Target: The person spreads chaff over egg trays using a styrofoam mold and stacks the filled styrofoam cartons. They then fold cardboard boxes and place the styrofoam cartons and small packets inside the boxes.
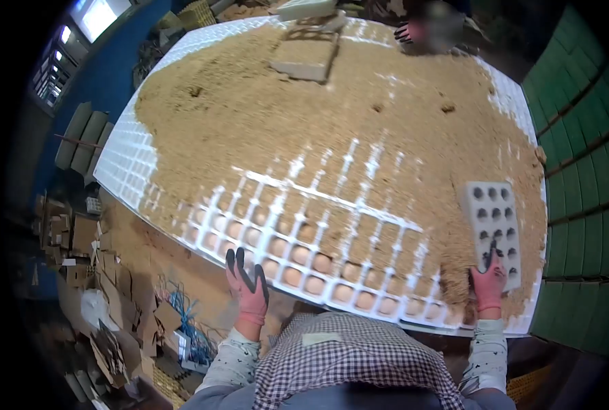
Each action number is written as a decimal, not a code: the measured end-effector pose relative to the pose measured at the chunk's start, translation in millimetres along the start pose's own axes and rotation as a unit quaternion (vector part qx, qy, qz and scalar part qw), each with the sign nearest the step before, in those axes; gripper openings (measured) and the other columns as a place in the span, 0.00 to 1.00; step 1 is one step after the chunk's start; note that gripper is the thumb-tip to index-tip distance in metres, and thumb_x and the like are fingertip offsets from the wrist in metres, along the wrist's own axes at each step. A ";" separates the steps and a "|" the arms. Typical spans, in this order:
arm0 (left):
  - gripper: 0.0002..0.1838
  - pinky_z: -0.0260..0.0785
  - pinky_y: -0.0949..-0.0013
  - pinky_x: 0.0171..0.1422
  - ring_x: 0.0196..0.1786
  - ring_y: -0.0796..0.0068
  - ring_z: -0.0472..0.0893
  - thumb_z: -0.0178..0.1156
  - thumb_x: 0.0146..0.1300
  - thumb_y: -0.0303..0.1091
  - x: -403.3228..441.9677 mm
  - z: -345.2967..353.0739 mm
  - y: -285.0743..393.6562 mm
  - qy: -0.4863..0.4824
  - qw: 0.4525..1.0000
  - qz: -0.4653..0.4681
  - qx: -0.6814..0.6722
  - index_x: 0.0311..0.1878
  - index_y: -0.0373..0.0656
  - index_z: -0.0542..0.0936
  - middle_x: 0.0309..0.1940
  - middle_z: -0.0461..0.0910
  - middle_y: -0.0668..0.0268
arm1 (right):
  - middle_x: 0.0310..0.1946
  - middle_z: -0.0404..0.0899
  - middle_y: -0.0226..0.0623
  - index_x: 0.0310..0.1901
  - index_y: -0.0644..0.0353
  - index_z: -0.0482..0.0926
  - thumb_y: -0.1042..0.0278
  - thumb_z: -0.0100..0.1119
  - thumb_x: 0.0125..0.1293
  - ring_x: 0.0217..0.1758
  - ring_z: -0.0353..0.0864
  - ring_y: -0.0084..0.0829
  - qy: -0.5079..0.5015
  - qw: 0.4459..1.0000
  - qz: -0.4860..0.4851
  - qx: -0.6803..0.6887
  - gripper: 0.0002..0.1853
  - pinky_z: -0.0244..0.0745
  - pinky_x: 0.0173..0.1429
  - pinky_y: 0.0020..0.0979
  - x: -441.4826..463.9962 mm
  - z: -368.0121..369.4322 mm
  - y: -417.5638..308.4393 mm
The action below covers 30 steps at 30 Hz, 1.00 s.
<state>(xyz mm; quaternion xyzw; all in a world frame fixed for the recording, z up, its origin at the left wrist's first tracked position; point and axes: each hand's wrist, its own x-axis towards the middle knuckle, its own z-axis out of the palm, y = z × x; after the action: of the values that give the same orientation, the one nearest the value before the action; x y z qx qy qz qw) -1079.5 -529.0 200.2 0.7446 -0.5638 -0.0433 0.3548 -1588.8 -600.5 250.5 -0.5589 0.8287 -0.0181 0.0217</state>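
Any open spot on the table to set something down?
Open: the brown granular layer between far block and front white grid; loose surface, though. Crowded: right side, holed block under right hand; far edge, another person's glove.

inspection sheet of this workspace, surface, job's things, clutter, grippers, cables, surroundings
surface: white gridded trays, mostly under tan granular material; rounded cells exposed nearest
job's things: pale holed block at right; rectangular slab at far side
clutter: cardboard pieces heaped at left
grippers: gloved left hand open at near edge; gloved right hand on the block
cables: blue strands by the cardboard, cannot tell if cables
surroundings: green panels right; window upper left; another person's gloved hand at far edge
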 end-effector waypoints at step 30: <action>0.28 0.48 0.59 0.72 0.69 0.52 0.54 0.44 0.67 0.27 215.2 -72.4 -313.6 0.160 0.934 -0.296 0.118 0.70 0.35 0.54 0.70 0.50 0.49 | 0.50 0.67 0.41 0.62 0.43 0.68 0.44 0.57 0.54 0.53 0.65 0.43 -0.064 0.635 -0.769 0.022 0.33 0.56 0.56 0.42 -66.8 71.8 -822.3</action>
<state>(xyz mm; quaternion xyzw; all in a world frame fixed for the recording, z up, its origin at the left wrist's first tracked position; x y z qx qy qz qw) -714.7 -646.3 145.4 0.9115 -0.2545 0.0402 0.3207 -798.7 -847.0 224.4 -0.9933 0.0946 -0.0105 0.0653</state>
